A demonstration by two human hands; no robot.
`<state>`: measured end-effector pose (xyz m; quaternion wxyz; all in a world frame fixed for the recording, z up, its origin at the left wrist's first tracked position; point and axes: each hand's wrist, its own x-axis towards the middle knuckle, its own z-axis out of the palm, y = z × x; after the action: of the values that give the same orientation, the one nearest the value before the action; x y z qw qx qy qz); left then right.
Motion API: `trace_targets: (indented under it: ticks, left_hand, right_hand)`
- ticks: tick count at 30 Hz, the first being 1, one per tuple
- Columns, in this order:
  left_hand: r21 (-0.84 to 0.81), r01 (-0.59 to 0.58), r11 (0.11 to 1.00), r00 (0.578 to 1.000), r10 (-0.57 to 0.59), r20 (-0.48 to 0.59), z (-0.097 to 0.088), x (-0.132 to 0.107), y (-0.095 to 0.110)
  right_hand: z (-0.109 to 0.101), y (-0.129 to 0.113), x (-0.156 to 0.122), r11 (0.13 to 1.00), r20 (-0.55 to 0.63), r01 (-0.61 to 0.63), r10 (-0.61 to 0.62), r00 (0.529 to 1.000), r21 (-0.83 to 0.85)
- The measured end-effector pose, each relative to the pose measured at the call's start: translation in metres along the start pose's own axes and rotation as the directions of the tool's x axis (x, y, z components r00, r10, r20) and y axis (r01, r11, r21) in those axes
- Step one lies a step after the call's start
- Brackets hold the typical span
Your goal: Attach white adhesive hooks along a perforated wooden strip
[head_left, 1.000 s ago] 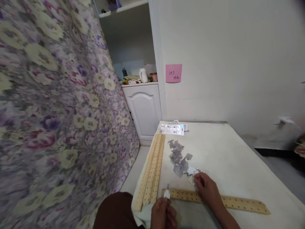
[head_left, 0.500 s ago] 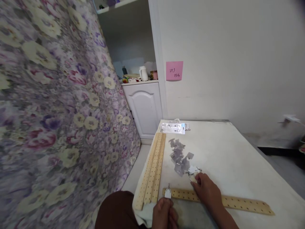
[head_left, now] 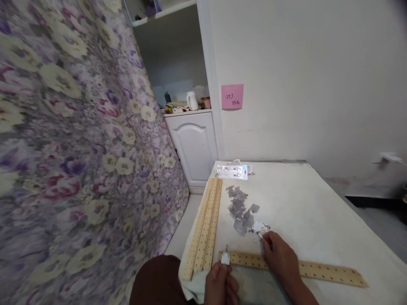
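My left hand (head_left: 220, 286) is closed at the table's near edge, pinching a small white hook piece (head_left: 225, 257) against the left end of a perforated wooden strip (head_left: 305, 268). That strip lies crosswise in front of me. My right hand (head_left: 280, 257) rests over the strip's middle, its fingertips pinched on a small white and metal piece (head_left: 260, 234) at the near end of a pile of small grey squares (head_left: 241, 209). What that piece is, I cannot make out.
Two long perforated wooden strips (head_left: 205, 228) lie side by side along the left edge of the white table (head_left: 318, 212). A clear blister pack (head_left: 231, 171) sits at the far edge. A flowered curtain (head_left: 79, 148) hangs left; a white cabinet (head_left: 193, 144) and pink note (head_left: 232, 96) stand behind.
My right hand has slid slightly right and drawn a small piece out of the grey pile. The left hand stays put with the hook piece.
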<state>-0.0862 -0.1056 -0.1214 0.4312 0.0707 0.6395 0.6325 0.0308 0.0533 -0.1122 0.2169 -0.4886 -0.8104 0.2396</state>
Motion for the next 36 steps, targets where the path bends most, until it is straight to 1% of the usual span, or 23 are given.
trace_targets:
  ticks: [5, 12, 19, 23, 25, 29, 36]
  left_hand:
    - [0.003, 0.027, 1.000, 1.000, -0.027, 0.007, 0.000, 0.001, 0.001]
    - [0.002, 0.009, 1.000, 0.999, -0.009, -0.044, 0.005, -0.004, 0.009]
    - [0.045, 0.105, 0.994, 0.993, -0.101, -0.068, 0.008, 0.000, 0.015]
    - [0.062, 0.141, 0.988, 0.986, -0.134, -0.097, 0.011, -0.001, 0.017]
    - [0.060, 0.160, 0.985, 0.984, -0.154, -0.092, 0.011, -0.002, 0.019]
    - [0.042, 0.150, 0.988, 0.987, -0.147, -0.059, 0.010, -0.005, 0.022]
    - [0.066, 0.124, 0.990, 0.992, -0.121, -0.045, 0.008, -0.003, 0.021]
  right_hand:
    - [-0.002, 0.001, -0.001, 0.997, -0.003, -0.030, 0.030, 1.000, 0.066]
    - [-0.003, 0.001, -0.001, 0.993, 0.022, -0.041, 0.039, 0.999, 0.111]
    - [-0.004, -0.001, -0.003, 0.997, 0.024, -0.031, 0.030, 0.999, 0.066]
    - [-0.005, 0.000, -0.003, 0.997, 0.053, -0.030, 0.026, 0.998, 0.067]
    - [-0.006, 0.001, -0.003, 0.997, 0.071, -0.033, 0.027, 0.997, 0.074]
    - [-0.006, 0.002, -0.002, 0.995, 0.094, -0.031, 0.022, 0.995, 0.091]
    - [-0.002, 0.007, 0.002, 0.994, 0.087, -0.028, 0.018, 0.996, 0.108]
